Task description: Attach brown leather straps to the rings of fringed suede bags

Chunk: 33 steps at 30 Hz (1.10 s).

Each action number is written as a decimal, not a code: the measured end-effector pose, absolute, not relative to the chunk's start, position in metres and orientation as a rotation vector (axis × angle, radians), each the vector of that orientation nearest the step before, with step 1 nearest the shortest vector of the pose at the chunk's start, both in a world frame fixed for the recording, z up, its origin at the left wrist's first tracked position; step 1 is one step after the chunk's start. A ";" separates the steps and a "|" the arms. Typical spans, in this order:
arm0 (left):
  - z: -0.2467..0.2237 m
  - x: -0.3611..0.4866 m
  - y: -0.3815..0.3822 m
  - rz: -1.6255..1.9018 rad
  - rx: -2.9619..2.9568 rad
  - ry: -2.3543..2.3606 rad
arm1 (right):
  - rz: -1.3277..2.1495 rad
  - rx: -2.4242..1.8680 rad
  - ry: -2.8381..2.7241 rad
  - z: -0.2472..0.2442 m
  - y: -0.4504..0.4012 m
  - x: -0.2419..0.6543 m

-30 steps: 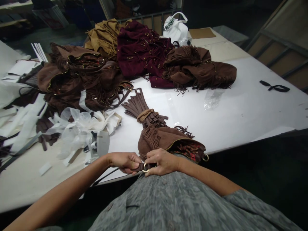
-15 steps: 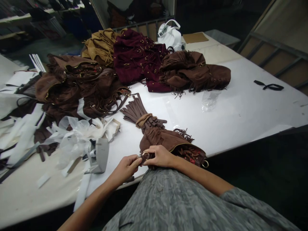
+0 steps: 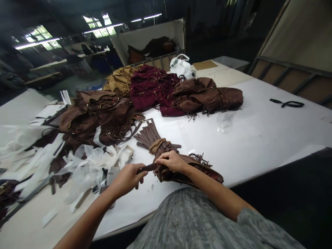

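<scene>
A brown fringed bag [image 3: 192, 169] lies at the table's near edge, its zipped opening towards me. My left hand [image 3: 128, 180] pinches a dark brown strap [image 3: 147, 168], which stretches from it to the bag's left end. At that end, my right hand [image 3: 171, 161] is closed on the bag near the strap's other end; exactly what its fingertips grip is too small to tell. Just beyond the bag rests a bundle of brown strips [image 3: 150, 136], tied round with a tan band [image 3: 157, 145].
Brown bags [image 3: 95, 117], a maroon bag [image 3: 153, 86], a tan bag [image 3: 119, 81] and another brown pile [image 3: 207, 95] lie across the table [image 3: 259, 138]. White scraps [image 3: 85, 166] cover its left part. A black strap [image 3: 286, 103] lies right.
My left hand has moved left, away from my right hand, and the strap is now drawn out between them. My right hand has risen slightly on the bag. The view has tilted up.
</scene>
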<state>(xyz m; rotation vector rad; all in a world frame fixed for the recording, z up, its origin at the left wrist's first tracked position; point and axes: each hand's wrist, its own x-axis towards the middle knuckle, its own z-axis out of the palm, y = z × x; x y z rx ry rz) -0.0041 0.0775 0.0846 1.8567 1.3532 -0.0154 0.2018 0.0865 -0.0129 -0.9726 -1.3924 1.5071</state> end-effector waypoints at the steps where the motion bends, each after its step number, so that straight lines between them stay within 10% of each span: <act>1: 0.090 -0.002 0.079 0.001 1.970 1.382 | 1.538 -0.921 -1.417 -0.009 0.090 0.203; 15: 0.082 0.009 0.078 1.089 3.239 1.251 | 0.929 -0.853 -1.576 0.033 0.096 0.202; 21: 0.078 0.009 0.079 1.194 3.244 1.159 | 1.283 -0.570 -1.766 0.025 0.085 0.213; 33: 0.084 0.059 0.069 1.258 2.153 1.520 | 0.144 -1.221 -1.684 0.029 0.116 0.207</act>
